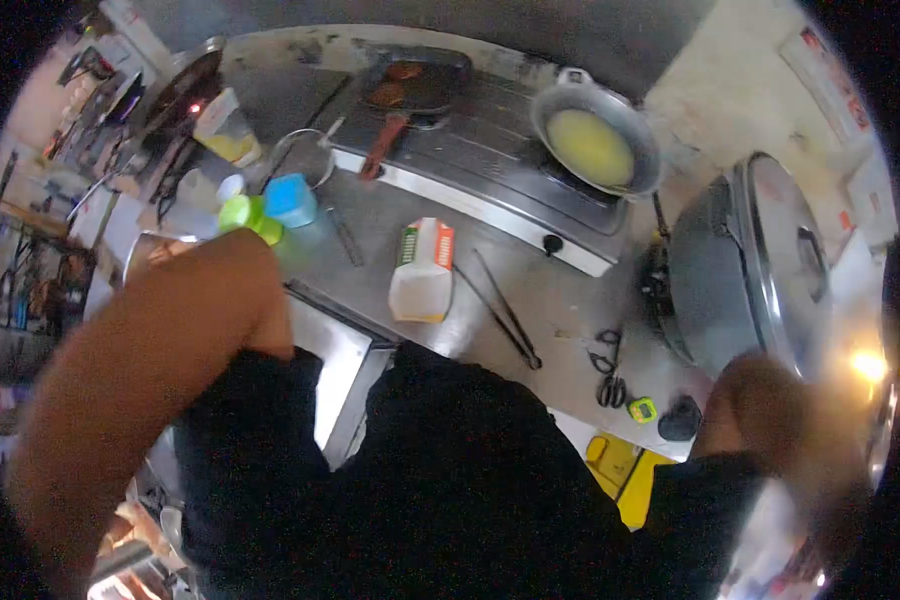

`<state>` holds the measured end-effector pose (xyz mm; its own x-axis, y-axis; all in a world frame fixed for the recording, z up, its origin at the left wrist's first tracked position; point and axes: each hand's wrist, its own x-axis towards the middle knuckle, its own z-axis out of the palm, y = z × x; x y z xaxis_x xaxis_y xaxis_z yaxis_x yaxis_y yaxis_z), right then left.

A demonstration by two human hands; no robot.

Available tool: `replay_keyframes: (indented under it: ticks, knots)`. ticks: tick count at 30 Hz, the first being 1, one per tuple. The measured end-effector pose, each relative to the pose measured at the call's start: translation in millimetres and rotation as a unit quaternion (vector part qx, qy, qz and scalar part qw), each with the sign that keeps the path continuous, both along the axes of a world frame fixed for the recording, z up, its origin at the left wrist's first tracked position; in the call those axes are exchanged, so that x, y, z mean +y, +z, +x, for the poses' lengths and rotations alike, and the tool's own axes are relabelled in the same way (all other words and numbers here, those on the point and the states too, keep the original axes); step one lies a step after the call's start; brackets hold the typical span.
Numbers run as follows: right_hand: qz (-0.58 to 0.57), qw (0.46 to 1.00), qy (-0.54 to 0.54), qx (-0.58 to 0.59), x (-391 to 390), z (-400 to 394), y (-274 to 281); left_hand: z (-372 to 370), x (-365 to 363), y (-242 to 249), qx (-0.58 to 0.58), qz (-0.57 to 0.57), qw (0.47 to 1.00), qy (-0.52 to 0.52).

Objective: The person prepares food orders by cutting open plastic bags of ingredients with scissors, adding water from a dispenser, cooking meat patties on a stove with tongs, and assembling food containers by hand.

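Both my arms bend at the elbow and run down past my black shirt (450,480); neither hand shows in the frame. My left elbow is near a green-capped container (248,216) and a light blue container (291,200). My right elbow is beside a large grey pot (705,265) with a metal lid (785,250). On the metal counter before me lie an open paper food box (422,285) and black tongs (505,320). Black scissors (610,372), a small green timer (643,410) and a black object (680,418) I cannot make out are to the right.
A two-burner stove (480,150) stands at the back. It bears a square pan (448,75) with browned food pieces in it, and a deep pan (648,165) of yellow liquid. A clear jug (220,115) with yellow contents and a wire strainer (315,165) are at left.
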<state>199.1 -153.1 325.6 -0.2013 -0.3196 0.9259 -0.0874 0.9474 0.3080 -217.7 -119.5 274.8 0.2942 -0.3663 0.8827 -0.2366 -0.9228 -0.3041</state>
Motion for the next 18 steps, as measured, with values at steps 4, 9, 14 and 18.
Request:
replay_keyframes:
  ticks: [4,9,14,18]
  knots:
    - [-0.131,0.977,-0.022,0.166,38.4,35.9,-107.5,-6.1,31.8,-57.1,-0.139,-0.04,0.989,0.017]
    - [-0.605,0.641,-0.47,-0.043,85.4,10.7,-448.8,19.1,92.1,-283.1,-0.127,-0.637,0.613,0.45]
    - [-0.651,0.54,-0.465,-0.262,6.9,-25.6,-649.3,66.6,36.9,-449.8,-0.133,-0.79,0.491,0.343]
    - [-0.642,0.536,-0.453,-0.31,39.1,-57.7,-552.6,85.5,74.9,-412.5,0.012,-0.764,0.574,0.293]
